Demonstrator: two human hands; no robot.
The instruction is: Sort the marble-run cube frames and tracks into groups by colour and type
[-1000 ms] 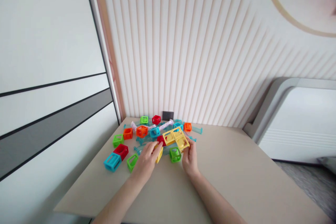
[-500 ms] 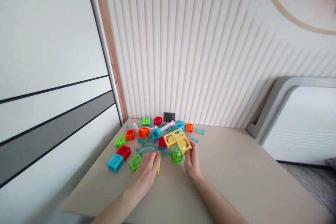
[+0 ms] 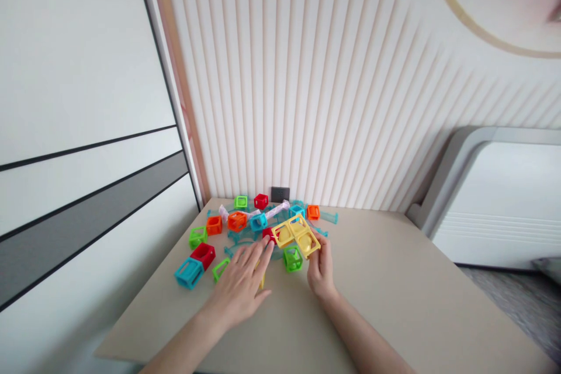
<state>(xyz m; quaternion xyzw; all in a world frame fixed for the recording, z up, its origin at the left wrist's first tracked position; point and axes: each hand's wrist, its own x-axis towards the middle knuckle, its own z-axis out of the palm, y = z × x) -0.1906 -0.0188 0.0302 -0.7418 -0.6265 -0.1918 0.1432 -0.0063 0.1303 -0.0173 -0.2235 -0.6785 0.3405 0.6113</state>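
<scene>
My right hand (image 3: 322, 273) grips a yellow piece made of three joined frame blocks (image 3: 293, 230) by its right end, tilted above the table. My left hand (image 3: 239, 285) is open, its fingers spread and stretched toward a red cube (image 3: 269, 235). Under that hand a yellow block (image 3: 262, 281) is mostly hidden; whether the hand touches it I cannot tell. A green cube (image 3: 293, 258) stands between my hands. Left of my left hand lies another green cube (image 3: 220, 269), partly covered by it.
A blue block (image 3: 189, 273) joined to a red block (image 3: 203, 255) lies at left. Several orange, green, red and blue cubes and translucent blue curved tracks (image 3: 328, 217) spread toward the ribbed wall (image 3: 289, 70). A black socket (image 3: 280, 194) is behind the beige table (image 3: 385, 286).
My left hand has lifted and its fingers have spread, off the yellow block and forward toward the red cube. My right hand holds the yellow piece much as before. The view has shifted slightly.
</scene>
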